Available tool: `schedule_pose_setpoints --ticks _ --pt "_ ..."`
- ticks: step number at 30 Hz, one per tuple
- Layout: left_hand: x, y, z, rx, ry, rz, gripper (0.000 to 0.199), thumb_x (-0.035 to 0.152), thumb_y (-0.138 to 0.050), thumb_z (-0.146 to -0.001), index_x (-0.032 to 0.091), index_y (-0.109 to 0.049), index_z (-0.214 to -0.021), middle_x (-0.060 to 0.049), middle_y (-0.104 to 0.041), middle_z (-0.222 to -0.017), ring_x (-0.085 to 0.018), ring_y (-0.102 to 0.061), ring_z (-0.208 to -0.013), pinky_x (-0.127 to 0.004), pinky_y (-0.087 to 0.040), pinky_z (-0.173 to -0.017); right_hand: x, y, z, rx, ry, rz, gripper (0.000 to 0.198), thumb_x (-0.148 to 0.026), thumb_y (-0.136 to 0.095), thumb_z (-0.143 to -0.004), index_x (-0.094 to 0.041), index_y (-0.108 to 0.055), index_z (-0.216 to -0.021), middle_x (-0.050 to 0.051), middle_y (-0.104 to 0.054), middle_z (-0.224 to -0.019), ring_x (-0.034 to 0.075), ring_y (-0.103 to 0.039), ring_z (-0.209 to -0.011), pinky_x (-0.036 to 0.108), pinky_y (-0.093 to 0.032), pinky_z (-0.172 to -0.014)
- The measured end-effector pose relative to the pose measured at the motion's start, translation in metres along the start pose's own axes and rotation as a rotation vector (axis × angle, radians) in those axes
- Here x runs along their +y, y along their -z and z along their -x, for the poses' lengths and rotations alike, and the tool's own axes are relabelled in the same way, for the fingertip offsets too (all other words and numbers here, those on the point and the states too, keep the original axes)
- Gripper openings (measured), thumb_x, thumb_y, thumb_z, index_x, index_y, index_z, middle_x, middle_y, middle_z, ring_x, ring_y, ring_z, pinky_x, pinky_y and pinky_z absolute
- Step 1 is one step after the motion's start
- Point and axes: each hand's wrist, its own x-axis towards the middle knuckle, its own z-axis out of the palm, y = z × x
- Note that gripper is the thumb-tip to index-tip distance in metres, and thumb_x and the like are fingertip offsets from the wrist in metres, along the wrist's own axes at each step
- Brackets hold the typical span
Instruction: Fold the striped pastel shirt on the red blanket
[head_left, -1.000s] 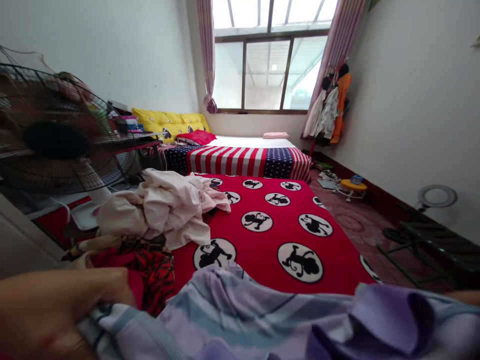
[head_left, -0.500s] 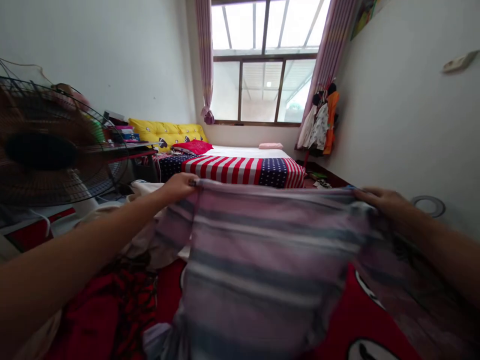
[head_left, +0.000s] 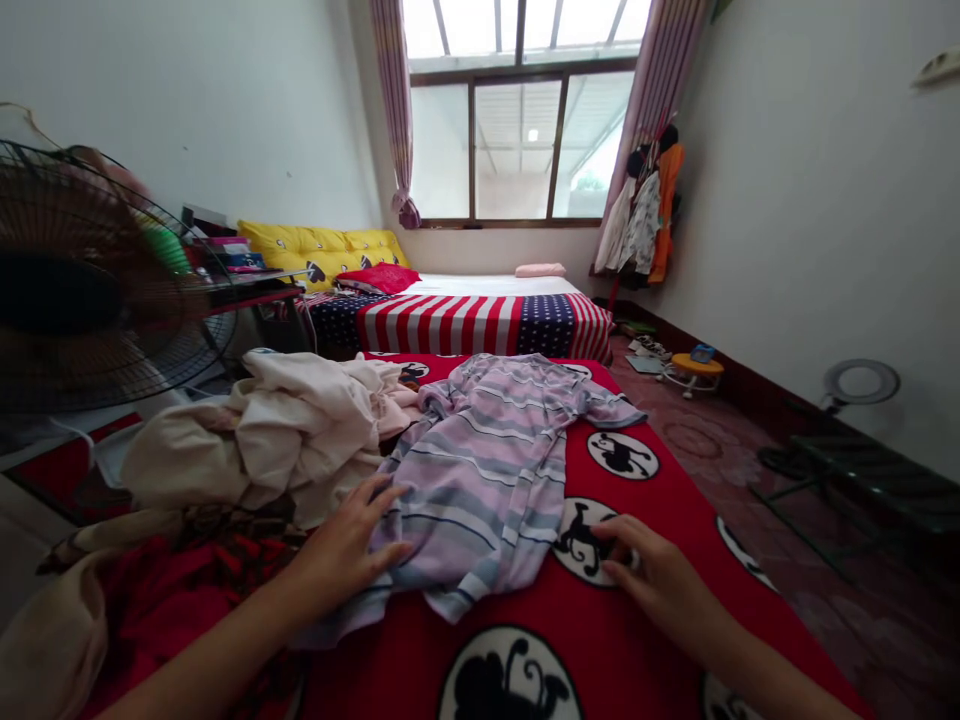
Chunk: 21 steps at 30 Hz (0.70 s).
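A pink and grey striped shirt (head_left: pixel 480 470) lies spread on a red blanket (head_left: pixel 660 600) printed with black figures in white circles. Its short sleeves are at the far end, and the near hem is creased and partly folded. At the shirt's near left edge rests my left hand (head_left: pixel 356 535), its fingers spread and nothing gripped. My right hand (head_left: pixel 649 565), wearing a ring, hovers over the blanket just right of the shirt. Its fingers are apart and hold nothing. Left of the shirt is a heap of cream cloth (head_left: pixel 262 440).
Dark red patterned clothing (head_left: pixel 195 580) lies at the near left. A fan (head_left: pixel 97 280) stands at the left. Beyond is a bed with a striped, starred cover (head_left: pixel 457 322). On the right floor are a yellow stool (head_left: pixel 697 367) and a ring light (head_left: pixel 862 380).
The striped shirt, held up by both hands before, now lies on the red blanket. Both hands have let go and come lower and closer together. The view has tilted down slightly.
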Motion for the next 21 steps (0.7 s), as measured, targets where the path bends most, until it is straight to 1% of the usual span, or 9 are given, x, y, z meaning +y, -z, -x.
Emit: schedule_pose_setpoints --ticks 3,6,8,10,13,15,17,19,21 --pt "-0.005 0.011 0.020 0.004 0.089 0.006 0.058 0.042 -0.064 -0.074 0.022 -0.055 -0.128 -0.012 -0.048 -0.136 -0.032 -0.046 -0.126 -0.045 -0.037 -0.106 -0.029 -0.018 0.000 -0.087 0.115 0.027 0.037 -0.011 -0.045 -0.078 -0.021 -0.059 -0.110 0.007 -0.059 -0.118 0.014 -0.063 -0.082 0.028 -0.051 -0.076" --pt "0.004 0.022 0.033 -0.085 0.137 0.056 0.061 0.047 -0.061 -0.076 0.023 -0.051 -0.132 -0.011 -0.053 -0.130 -0.029 -0.053 -0.118 -0.040 -0.042 -0.101 -0.059 -0.040 -0.006 -0.198 0.220 0.094 0.057 -0.005 -0.049 -0.071 -0.027 -0.054 -0.123 0.004 -0.050 -0.137 0.016 -0.063 -0.094 0.028 -0.048 -0.084" --pt "0.015 0.024 0.042 -0.146 0.160 0.066 0.068 0.047 -0.063 -0.075 0.027 -0.045 -0.137 -0.008 -0.056 -0.127 -0.027 -0.057 -0.112 -0.038 -0.045 -0.095 -0.076 -0.057 -0.010 -0.270 0.276 0.166 0.071 -0.005 -0.054 -0.067 -0.031 -0.047 -0.132 0.003 -0.045 -0.143 0.019 -0.062 -0.102 0.028 -0.047 -0.086" --pt "0.024 0.020 0.048 -0.167 0.166 0.023 0.072 0.040 -0.065 -0.072 0.030 -0.041 -0.139 -0.007 -0.058 -0.125 -0.026 -0.058 -0.109 -0.037 -0.046 -0.092 -0.086 -0.072 -0.014 -0.294 0.298 0.251 0.069 -0.008 -0.056 -0.069 -0.031 -0.046 -0.134 0.004 -0.051 -0.136 0.021 -0.063 -0.101 0.028 -0.048 -0.083" --pt "0.028 0.010 0.051 -0.130 0.123 -0.060 0.060 0.023 -0.055 -0.076 0.027 -0.048 -0.135 -0.009 -0.061 -0.120 -0.026 -0.058 -0.109 -0.038 -0.045 -0.091 -0.088 -0.079 -0.017 -0.249 0.286 0.370 0.041 -0.013 -0.048 -0.082 -0.025 -0.058 -0.120 0.006 -0.064 -0.109 0.020 -0.066 -0.086 0.027 -0.047 -0.072" --pt "0.025 0.011 0.047 -0.094 0.087 0.014 0.052 0.015 -0.046 -0.075 0.022 -0.058 -0.125 -0.009 -0.064 -0.114 -0.025 -0.059 -0.105 -0.037 -0.044 -0.091 -0.084 -0.069 -0.017 -0.196 0.308 0.392 0.033 -0.014 -0.040 -0.088 -0.022 -0.065 -0.108 0.007 -0.065 -0.096 0.018 -0.065 -0.077 0.027 -0.046 -0.068" --pt "0.018 0.022 0.042 -0.075 0.113 0.235 0.042 0.016 -0.045 -0.074 0.018 -0.066 -0.110 -0.008 -0.068 -0.103 -0.025 -0.062 -0.098 -0.034 -0.045 -0.087 -0.079 -0.045 -0.012 -0.124 0.364 0.326 0.033 -0.015 -0.036 -0.090 -0.021 -0.066 -0.101 0.007 -0.065 -0.091 0.017 -0.064 -0.075 0.026 -0.046 -0.067" --pt "0.011 0.042 0.037 -0.044 0.215 0.533 0.032 0.026 -0.050 -0.073 0.016 -0.068 -0.098 -0.006 -0.070 -0.089 -0.024 -0.063 -0.087 -0.031 -0.047 -0.079 -0.075 -0.010 -0.002 -0.038 0.407 0.199 0.031 -0.019 -0.036 -0.092 -0.020 -0.066 -0.100 0.008 -0.065 -0.093 0.017 -0.064 -0.078 0.026 -0.047 -0.070" --pt "0.005 0.061 0.038 0.018 0.332 0.789 0.036 0.038 -0.057 -0.071 0.015 -0.066 -0.097 -0.005 -0.068 -0.082 -0.021 -0.062 -0.076 -0.028 -0.046 -0.068 -0.072 0.025 0.012 0.037 0.404 0.089 0.028 -0.023 -0.039 -0.092 -0.022 -0.066 -0.099 0.008 -0.065 -0.097 0.018 -0.063 -0.087 0.026 -0.049 -0.075"
